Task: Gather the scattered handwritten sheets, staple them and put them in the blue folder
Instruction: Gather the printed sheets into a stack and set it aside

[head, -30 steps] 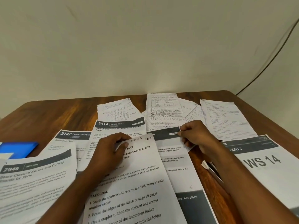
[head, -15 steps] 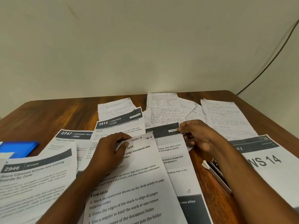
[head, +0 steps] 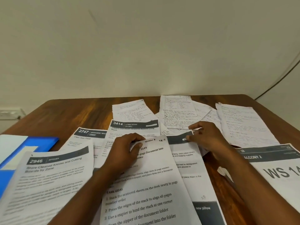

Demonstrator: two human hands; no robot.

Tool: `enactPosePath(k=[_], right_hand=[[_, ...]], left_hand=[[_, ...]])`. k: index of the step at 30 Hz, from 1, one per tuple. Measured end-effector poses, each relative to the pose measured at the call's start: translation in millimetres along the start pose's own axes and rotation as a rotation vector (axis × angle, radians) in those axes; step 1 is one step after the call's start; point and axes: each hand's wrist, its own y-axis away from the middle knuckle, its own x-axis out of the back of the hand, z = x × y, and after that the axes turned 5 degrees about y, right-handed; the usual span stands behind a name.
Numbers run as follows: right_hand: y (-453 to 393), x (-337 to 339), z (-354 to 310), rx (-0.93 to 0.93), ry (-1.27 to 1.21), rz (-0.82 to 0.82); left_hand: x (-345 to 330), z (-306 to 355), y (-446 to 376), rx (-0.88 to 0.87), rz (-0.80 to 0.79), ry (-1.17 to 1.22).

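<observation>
I see my left hand curled on the top edge of a printed instruction sheet, my right hand pinching a dark-headed printed sheet. Handwritten sheets lie scattered just beyond on the wooden table. The blue folder sits far left.

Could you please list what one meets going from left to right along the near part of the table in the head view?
Blue folder → sheet 2946 → left hand → task instruction sheet → right hand → WS 14 sheet.
</observation>
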Motion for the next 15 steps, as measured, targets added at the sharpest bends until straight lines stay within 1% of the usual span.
enactPosePath(k=[3,5,6,8,10,13,15], right_hand=[[8.6,-15.2,-4.8,0.184,0.301,0.121],[14.1,-26.3,-6.9,0.306,0.391,0.169],[16.3,-30.7,-7.9,0.353,0.382,0.161],[21.0,-39.1,-12.1,0.386,0.246,0.073],[25.3,-47.7,-16.8,0.354,0.113,-0.052],[31.2,-61.8,-22.5,0.244,-0.066,-0.19],[35.8,-66.7,-27.7,0.158,-0.191,-0.228]], left_hand=[[0.2,1.1,0.9,0.002,-0.003,0.0],[0.8,0.4,0.7,0.013,-0.008,0.003],[1.0,0.0,0.6,0.017,-0.009,0.007],[1.7,-0.6,0.9,0.022,-0.011,0.003],[3.2,-2.2,0.6,0.028,-0.018,0.003],[8.5,-4.8,-0.9,0.065,-0.051,0.018],[13.3,-4.9,-2.0,0.085,-0.078,0.027]])
